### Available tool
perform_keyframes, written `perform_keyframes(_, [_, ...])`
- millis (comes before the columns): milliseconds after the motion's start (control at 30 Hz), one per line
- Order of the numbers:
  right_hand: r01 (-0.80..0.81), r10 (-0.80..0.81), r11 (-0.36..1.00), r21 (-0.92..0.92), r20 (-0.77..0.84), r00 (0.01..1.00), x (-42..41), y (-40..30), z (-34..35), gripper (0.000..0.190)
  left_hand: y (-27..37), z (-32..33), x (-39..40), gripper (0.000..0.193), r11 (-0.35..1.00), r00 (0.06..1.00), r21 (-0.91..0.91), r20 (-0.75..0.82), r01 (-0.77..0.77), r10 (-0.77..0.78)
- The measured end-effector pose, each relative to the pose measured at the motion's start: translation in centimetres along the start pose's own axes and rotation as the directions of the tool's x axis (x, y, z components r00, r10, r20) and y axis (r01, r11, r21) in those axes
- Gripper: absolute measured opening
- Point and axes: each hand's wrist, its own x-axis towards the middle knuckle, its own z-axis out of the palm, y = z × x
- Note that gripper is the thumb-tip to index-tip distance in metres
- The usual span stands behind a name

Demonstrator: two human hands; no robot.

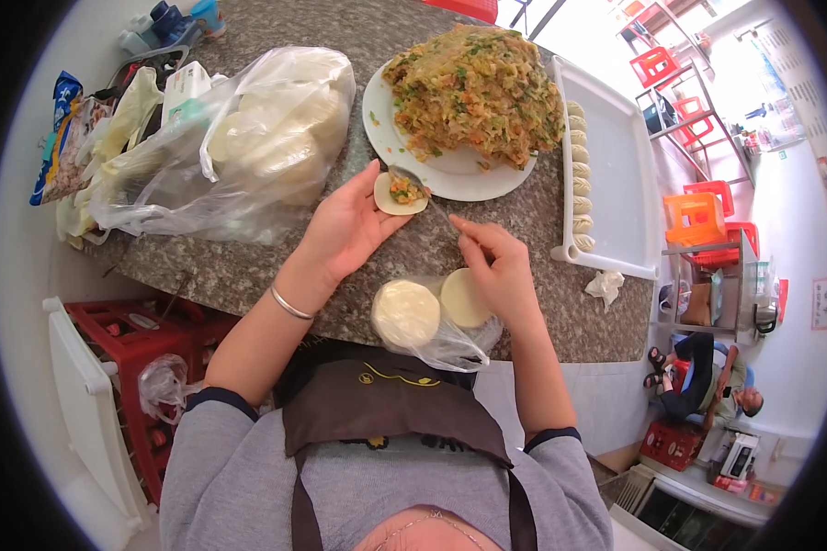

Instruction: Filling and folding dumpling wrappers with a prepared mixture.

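On the fingers of my left hand (348, 224) lies a round dough wrapper (391, 201) with a small heap of chopped filling (405, 191) on it. My right hand (496, 265) grips the handle of a metal spoon (441, 210), whose bowl is at the filling. Just beyond is a white plate (448, 180) piled high with chopped filling (475, 93). Nearer to me, two stacks of round wrappers (405, 313) (464, 297) lie on a clear plastic bag (448, 348). A row of pleated dumplings (580, 186) lines the left side of a white tray (617, 165).
A large plastic bag of wrappers (282, 131) lies on the stone tabletop (248, 265) at the left, beside snack packets (69, 144). A crumpled tissue (604, 288) is near the tray. Red crates (124, 330) stand below left. A person (713, 386) sits at the far right.
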Motion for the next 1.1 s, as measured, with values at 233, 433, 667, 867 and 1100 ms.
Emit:
perform_keyframes(233, [-0.115,0.121,0.993,0.037,-0.221,0.968,-1.5,1.3,-2.1,0.025,0.3,-0.7,-0.4,0.048,0.998,0.999,0.031,-0.003,0.052,-0.052])
perform_keyframes(433, [-0.086,0.082,0.996,-0.033,-0.107,0.991,-1.9,0.5,-1.0,0.026,-1.0,-0.4,-0.2,0.048,0.998,0.998,-0.030,0.008,0.062,-0.062])
perform_keyframes(667, [-0.291,0.278,0.887,0.358,0.090,0.956,-3.0,-1.2,-1.7,0.024,-0.2,-0.7,-1.4,0.046,0.998,0.998,-0.010,0.004,0.059,-0.059])
perform_keyframes(867, [-0.122,0.101,0.971,0.208,0.105,0.989,-2.8,-0.7,-1.2,0.026,0.2,-0.4,-1.2,0.043,0.998,0.997,-0.051,0.072,0.043,-0.039])
perform_keyframes(1100, [0.057,-0.057,0.998,0.011,0.019,0.998,-2.0,-1.9,-1.3,0.027,0.2,1.0,-1.2,0.040,0.998,0.997,-0.055,0.075,-0.002,0.006])
